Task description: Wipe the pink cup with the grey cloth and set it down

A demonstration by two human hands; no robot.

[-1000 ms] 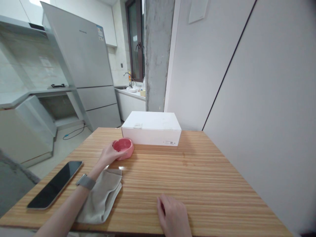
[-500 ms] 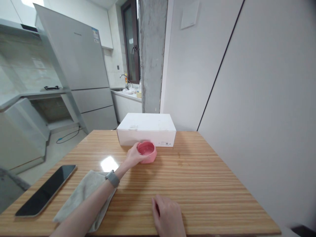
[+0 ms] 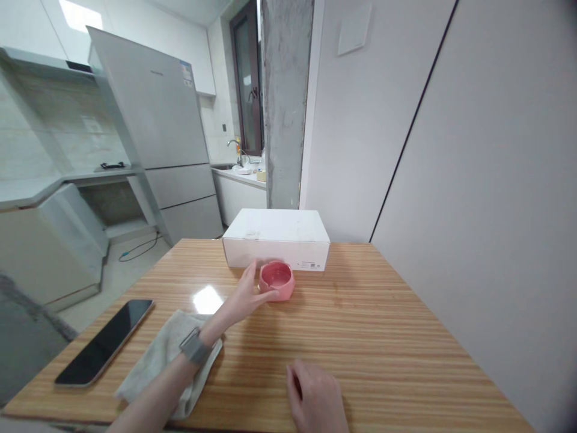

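Okay so here's where we were at: our right hand (image 3: 315, 400) was closest in, at about 6 o'clock on the wood-grain tabletop (image 3: 396, 337), with its fingers together and loosely curled, resting on the surface with nothing in them. Our left forearm ran out from about 7 o'clock with a grey smartwatch (image 3: 195, 347) on the wrist, right above a crumpled beige cloth (image 3: 166, 367) lying on the table. Off at 9 o'clock, just left of the cloth, a black smartphone (image 3: 104, 341) lay screen up at an angle.

Further out, our left hand (image 3: 243, 291) was at about 11 o'clock, open with the fingers spread apart and the thumb pointing up. The fingertips were right at the left side of a pink ceramic bowl (image 3: 276, 281), but they weren't clamped on it. The bowl sat upright on the table at 12 o'clock, just in front of a white cardboard box (image 3: 276, 237), and we can't quite tell if the two were touching.

Past the table, a concrete pillar (image 3: 286, 102) rose at 12 o'clock behind the box. At 11 o'clock there was a silver fridge (image 3: 148, 120), and beyond it, a chrome faucet (image 3: 237, 147) stood over a white counter (image 3: 238, 176). A dark-framed window (image 3: 246, 84) was furthest back, just left of the pillar.
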